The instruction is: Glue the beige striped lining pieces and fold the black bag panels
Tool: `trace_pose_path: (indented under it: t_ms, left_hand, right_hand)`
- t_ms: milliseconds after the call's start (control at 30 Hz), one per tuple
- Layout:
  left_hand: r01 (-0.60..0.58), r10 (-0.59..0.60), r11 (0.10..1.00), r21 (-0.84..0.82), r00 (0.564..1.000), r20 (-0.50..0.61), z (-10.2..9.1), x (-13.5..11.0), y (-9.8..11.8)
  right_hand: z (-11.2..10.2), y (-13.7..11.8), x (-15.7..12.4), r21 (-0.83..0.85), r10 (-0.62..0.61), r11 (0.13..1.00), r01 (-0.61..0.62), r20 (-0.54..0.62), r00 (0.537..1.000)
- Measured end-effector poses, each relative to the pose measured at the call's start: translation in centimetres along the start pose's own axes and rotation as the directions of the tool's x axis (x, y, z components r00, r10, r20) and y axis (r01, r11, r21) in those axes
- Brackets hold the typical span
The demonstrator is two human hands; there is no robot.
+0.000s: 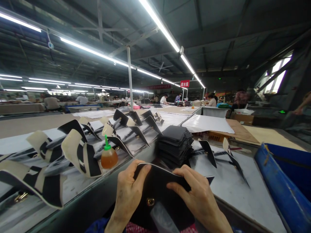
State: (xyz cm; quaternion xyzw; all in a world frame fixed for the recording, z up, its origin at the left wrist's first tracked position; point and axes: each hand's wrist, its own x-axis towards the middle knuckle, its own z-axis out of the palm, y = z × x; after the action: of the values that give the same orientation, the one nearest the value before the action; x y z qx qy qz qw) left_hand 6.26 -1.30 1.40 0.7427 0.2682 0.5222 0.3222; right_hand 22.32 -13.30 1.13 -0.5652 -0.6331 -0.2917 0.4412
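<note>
Close to my body I hold up a black leather bag panel (155, 184) with a pale edge and a small gold clasp low on its face. My left hand (130, 191) pinches its top left edge between thumb and fingers. On the right side, my right hand (194, 194) grips the upper edge, thumb on the near face. A strip of clear plastic (164, 216) hangs over the panel's lower part. Just beyond my hands stands a stack of black pieces (175, 142). A glue bottle (109, 157) with a green nozzle and amber liquid is left of my left hand.
Several curved black-and-cream panels (79, 152) with gold clasps cover the left table. Two more panels (233, 158) stand on the right table, beside a blue bin (274, 181). Other people (164, 99) work at tables farther back.
</note>
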Motion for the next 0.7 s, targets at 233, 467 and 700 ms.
trace_pose_path:
  t_ms: [233,467,700]
  left_hand:
    - [-0.371,0.375,0.925,0.086,0.926,-0.032,0.2,-0.8,0.2]
    - [-0.429,0.445,0.880,0.203,0.895,-0.035,0.3,-0.6,0.2]
    - [-0.329,0.345,0.903,0.276,0.939,-0.010,0.4,-1.4,-2.4]
  right_hand:
    - [0.3,1.0,-0.1,0.224,0.235,0.939,-0.262,0.140,0.962]
    - [1.6,0.8,0.0,0.226,0.145,0.958,-0.177,0.153,0.978]
    - [4.3,-0.6,-0.1,0.096,-0.006,0.995,-0.002,0.083,0.997]
